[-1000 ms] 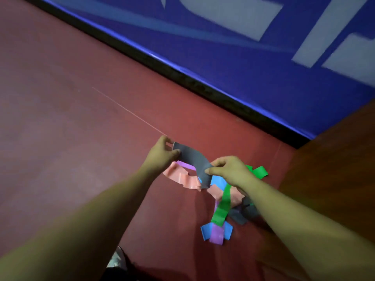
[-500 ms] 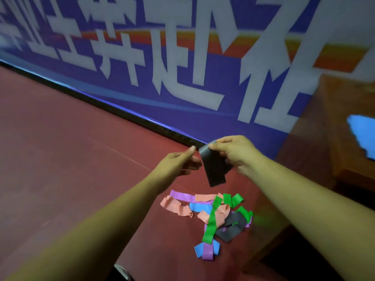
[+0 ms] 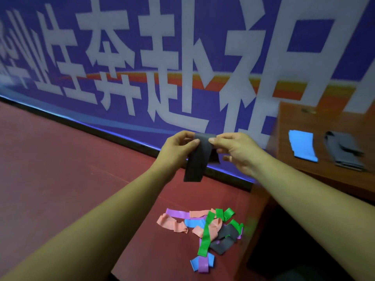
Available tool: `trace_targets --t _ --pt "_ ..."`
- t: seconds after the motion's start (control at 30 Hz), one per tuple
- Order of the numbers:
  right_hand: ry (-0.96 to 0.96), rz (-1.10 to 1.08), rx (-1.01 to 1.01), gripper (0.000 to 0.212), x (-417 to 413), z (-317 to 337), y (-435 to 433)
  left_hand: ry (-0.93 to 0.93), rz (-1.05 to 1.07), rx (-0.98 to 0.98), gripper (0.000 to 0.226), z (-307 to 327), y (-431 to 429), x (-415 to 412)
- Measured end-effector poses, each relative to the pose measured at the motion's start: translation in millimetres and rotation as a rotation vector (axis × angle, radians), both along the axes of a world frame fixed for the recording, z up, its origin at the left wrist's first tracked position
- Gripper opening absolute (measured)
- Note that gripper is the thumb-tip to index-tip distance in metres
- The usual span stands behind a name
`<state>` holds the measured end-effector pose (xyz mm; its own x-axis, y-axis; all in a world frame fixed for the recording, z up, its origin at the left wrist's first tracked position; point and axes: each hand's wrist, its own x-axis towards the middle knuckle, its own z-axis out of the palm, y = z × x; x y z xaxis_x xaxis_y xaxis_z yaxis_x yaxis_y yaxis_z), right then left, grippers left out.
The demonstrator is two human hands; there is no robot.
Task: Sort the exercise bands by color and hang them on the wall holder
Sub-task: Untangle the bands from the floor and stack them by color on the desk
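Note:
Both hands hold one dark grey band (image 3: 195, 161) up in front of the blue wall. My left hand (image 3: 178, 148) pinches its top left edge and my right hand (image 3: 235, 151) pinches its top right; the band hangs folded below them. On the red floor beneath lies a tangled pile of bands (image 3: 205, 228) in pink, purple, blue, green and grey. A flat blue band (image 3: 302, 145) and a stack of grey bands (image 3: 345, 151) rest on the wooden table at the right. No wall holder is visible.
A blue banner wall (image 3: 142, 57) with large white characters fills the background, with a black skirting strip along its base. A brown wooden table (image 3: 294, 118) stands at the right, its edge close to my right forearm. Red floor (image 3: 60, 169) spreads to the left.
The grey band has been lifted from the pile on the floor up to chest height, and the view tilted upward. My left hand pinches the band's top edge again beside the right.

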<state>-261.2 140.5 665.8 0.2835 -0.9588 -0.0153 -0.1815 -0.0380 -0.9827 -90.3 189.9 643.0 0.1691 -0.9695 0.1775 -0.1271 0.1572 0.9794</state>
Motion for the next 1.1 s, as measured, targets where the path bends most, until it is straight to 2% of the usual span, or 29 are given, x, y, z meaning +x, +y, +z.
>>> trace_targets --t 0.1,0.2,0.33,0.43,0.5,0.63,0.77,1.1 --pt "0.017 -0.057 -0.139 0.011 -0.3 14.8 14.5 0.019 -0.037 -0.036 0.008 9.5 8.2 -1.5" --pt "0.061 -0.089 -0.294 0.014 -1.4 31.2 23.2 0.002 -0.017 -0.100 0.007 18.8 15.2 -1.8" --pt "0.115 -0.076 -0.385 0.010 -1.6 50.3 30.0 0.011 -0.001 -0.175 0.008 33.0 21.1 -1.1" --pt "0.063 0.005 -0.360 0.005 -3.9 63.7 35.6 0.061 0.026 -0.198 0.023 43.9 23.1 -2.9" --pt "-0.006 0.057 -0.318 0.005 -5.8 69.7 37.6 0.128 0.006 -0.129 0.040 50.8 23.4 -7.0" --pt "-0.094 0.147 -0.218 0.010 -8.7 77.4 40.7 0.389 -0.331 0.020 0.062 61.0 34.9 -19.1" --pt "-0.145 0.154 -0.152 0.015 -11.5 81.0 44.2 0.447 -0.547 0.134 0.080 55.9 46.6 -26.8" --pt "-0.060 -0.015 -0.191 0.013 -16.9 68.3 35.0 0.524 -0.666 0.210 0.076 53.2 51.8 -35.7"
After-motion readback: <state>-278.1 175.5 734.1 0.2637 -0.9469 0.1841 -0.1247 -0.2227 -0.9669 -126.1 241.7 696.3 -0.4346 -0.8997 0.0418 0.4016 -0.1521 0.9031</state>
